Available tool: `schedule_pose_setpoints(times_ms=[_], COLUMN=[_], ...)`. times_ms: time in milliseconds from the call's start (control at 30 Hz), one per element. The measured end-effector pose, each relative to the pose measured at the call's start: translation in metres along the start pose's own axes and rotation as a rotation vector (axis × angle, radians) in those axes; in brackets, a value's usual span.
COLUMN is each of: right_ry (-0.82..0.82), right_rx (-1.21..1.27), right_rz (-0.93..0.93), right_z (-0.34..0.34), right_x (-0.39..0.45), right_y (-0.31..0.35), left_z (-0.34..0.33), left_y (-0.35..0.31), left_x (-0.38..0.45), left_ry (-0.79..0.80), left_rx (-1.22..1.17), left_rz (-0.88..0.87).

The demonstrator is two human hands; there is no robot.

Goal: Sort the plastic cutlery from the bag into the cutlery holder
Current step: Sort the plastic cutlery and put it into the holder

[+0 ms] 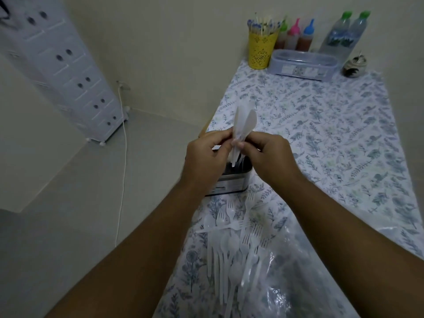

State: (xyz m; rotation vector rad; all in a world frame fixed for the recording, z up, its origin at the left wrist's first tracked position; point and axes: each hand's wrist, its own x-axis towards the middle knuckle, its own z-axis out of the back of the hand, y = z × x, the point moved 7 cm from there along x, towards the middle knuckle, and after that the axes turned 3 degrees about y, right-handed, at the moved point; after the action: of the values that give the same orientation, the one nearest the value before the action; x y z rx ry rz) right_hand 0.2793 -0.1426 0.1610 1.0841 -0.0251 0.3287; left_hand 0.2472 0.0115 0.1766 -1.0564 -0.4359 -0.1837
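Both hands meet above the metal cutlery holder [231,183] at the table's left edge. My left hand [207,154] and my right hand [267,154] each pinch a small bunch of white plastic spoons [245,123], held upright with the bowls up. The handles point down toward the holder's dark opening, where a few handles stand. Nearer to me, several loose white forks and spoons [231,246] lie on the cloth beside a crumpled clear plastic bag [296,281].
The table wears a floral cloth [332,125]. At its far end stand a yellow cup of sticks [262,48], three sauce bottles [294,35], two water bottles [344,35], a clear lidded box [302,64] and a small round pot [354,65]. A white drawer unit [68,72] and cable stand left.
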Motion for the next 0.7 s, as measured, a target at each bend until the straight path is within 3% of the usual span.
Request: schedule_pose_setpoints(times_ms=[367,533,700], right_ry=[0.118,0.146,0.150], right_rx=[0.005,-0.054,-0.181], right_rz=[0.072,0.058,0.027], right_z=[-0.087,-0.106,-0.121], right_x=[0.007,0.013,0.008], right_y=[0.022,0.016,0.005], left_z=[0.068,0.072,0.066], left_y=[0.049,0.068,0.091], left_x=[-0.030,-0.034,-0.047], left_ry=[-0.033,-0.061,-0.049], left_rx=[0.011,-0.004,0.125], left_rz=[0.137,0.191,0.224])
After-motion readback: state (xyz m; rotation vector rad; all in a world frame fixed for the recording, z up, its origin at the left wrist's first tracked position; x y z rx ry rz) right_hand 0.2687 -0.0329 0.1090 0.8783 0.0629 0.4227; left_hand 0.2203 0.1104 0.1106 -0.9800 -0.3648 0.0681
